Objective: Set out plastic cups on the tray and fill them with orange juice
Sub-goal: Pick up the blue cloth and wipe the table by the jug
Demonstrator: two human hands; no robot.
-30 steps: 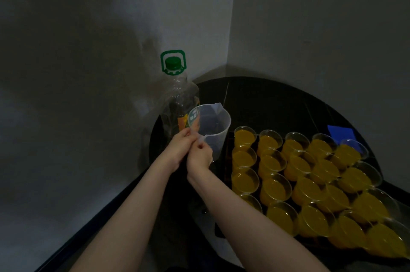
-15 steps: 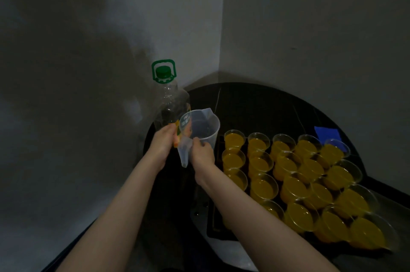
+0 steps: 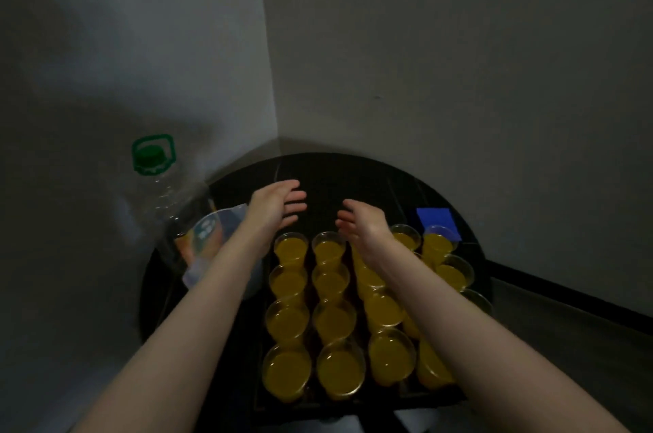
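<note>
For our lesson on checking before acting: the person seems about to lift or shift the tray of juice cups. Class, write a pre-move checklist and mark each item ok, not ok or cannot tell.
1. Left hand free: ok, fingers open, holding nothing.
2. Right hand free: ok, open above the back row.
3. Visible plastic cups filled with orange juice: ok.
4. Cups under the right forearm: cannot tell, hidden.
5. Measuring jug set aside: ok, left of the tray, by the bottle.
6. Bottle capped: ok, green cap on.
</note>
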